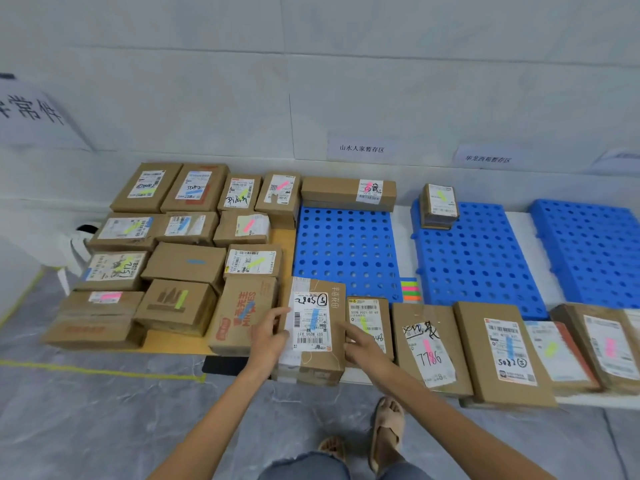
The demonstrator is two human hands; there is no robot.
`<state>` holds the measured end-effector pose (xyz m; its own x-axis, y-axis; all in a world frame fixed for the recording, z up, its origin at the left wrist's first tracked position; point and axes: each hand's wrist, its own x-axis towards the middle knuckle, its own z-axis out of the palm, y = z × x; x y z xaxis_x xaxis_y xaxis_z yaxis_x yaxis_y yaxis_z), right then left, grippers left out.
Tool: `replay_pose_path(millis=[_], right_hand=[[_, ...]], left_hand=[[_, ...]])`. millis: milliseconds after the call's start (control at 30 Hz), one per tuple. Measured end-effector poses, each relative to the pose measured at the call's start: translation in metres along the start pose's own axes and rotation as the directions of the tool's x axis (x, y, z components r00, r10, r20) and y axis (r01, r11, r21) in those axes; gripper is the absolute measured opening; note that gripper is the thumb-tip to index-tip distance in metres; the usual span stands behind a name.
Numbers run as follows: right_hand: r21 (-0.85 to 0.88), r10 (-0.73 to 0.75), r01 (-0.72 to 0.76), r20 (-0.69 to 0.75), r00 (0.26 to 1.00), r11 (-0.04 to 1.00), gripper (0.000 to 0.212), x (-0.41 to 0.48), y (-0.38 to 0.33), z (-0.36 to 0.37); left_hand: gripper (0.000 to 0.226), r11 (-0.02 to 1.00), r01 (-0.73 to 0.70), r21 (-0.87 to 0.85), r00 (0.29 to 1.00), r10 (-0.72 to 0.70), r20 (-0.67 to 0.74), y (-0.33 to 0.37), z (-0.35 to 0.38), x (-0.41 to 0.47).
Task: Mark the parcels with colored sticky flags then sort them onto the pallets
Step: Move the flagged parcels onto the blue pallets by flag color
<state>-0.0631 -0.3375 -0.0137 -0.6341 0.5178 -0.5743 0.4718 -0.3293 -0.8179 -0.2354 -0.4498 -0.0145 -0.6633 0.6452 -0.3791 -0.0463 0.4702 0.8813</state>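
Cardboard, brown and taped, made up the held parcel (332, 299) at the near middle of the scene, over the near edge of the left pallet (346, 247). Its white label carried a blue flag (314, 318). Whether it rested on something or was lifted could not be told, since its underside was hidden. The left hand (268, 336) gripped its left side, thumb laid on top by the label, the other fingers hidden behind the box edge. The right hand (360, 344) reached to its right side with fingers fairly straight, the forefinger touching the edge; whether the rest pressed the box was unclear. That hand covered part of a neighbouring parcel (367, 310), whose yellow-green flag was half hidden. Between the left pallet and the middle pallet (478, 258) lay a sticky flag pad (410, 289), its near end hidden behind the parcels. A long parcel (348, 194) with a pink flag sat on the far edge of the left pallet, and a small parcel (439, 206) on the far left corner of the middle pallet. The right pallet (588, 251) was cut off by the right edge of the view. To the left, crowded flagged parcels (183, 261) hid most of a wooden board (282, 240). The near right row (502, 351) ran out of view too, and the small label print was too blurred to read.
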Motion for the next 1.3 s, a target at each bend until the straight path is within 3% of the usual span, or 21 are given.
replay_pose_path(millis=[100, 200, 367, 500, 667, 800, 933, 1300], right_hand=[[0.050, -0.070, 0.075, -0.096, 0.993, 0.996, 0.048, -0.013, -0.010, -0.001], [0.007, -0.245, 0.252, -0.208, 0.947, 0.968, 0.046, -0.031, -0.028, -0.012], [-0.160, -0.522, 0.499, -0.344, 0.781, 0.852, 0.038, -0.050, -0.069, -0.045], [-0.284, -0.629, 0.562, -0.397, 0.669, 0.777, 0.044, -0.058, -0.084, -0.093], [-0.324, -0.645, 0.561, -0.457, 0.612, 0.762, 0.047, -0.069, -0.083, -0.169], [-0.336, -0.619, 0.523, -0.498, 0.608, 0.783, 0.048, -0.075, -0.074, -0.240], [-0.355, -0.582, 0.463, -0.551, 0.598, 0.812, 0.046, -0.086, -0.054, -0.360], [-0.315, -0.402, 0.259, -0.595, 0.696, 0.913, 0.046, -0.062, -0.012, -0.639]], left_hand=[[0.057, 0.993, -0.103, -0.056, 0.994, 0.105, 0.036, 0.019, -0.007, -0.007], [0.060, 0.972, -0.200, -0.121, 0.972, 0.212, 0.101, 0.055, -0.011, -0.010], [0.044, 0.915, -0.396, -0.073, 0.900, 0.403, 0.165, 0.115, 0.013, -0.013], [0.039, 0.856, -0.512, -0.070, 0.833, 0.515, 0.199, 0.156, 0.064, -0.016], [0.044, 0.808, -0.589, -0.017, 0.779, 0.572, 0.257, 0.192, 0.139, -0.008], [0.045, 0.798, -0.602, -0.028, 0.762, 0.584, 0.278, 0.212, 0.212, -0.002], [0.044, 0.816, -0.577, -0.032, 0.763, 0.553, 0.335, 0.239, 0.333, 0.007], [0.049, 0.876, -0.480, 0.032, 0.770, 0.404, 0.493, 0.293, 0.609, 0.050]])
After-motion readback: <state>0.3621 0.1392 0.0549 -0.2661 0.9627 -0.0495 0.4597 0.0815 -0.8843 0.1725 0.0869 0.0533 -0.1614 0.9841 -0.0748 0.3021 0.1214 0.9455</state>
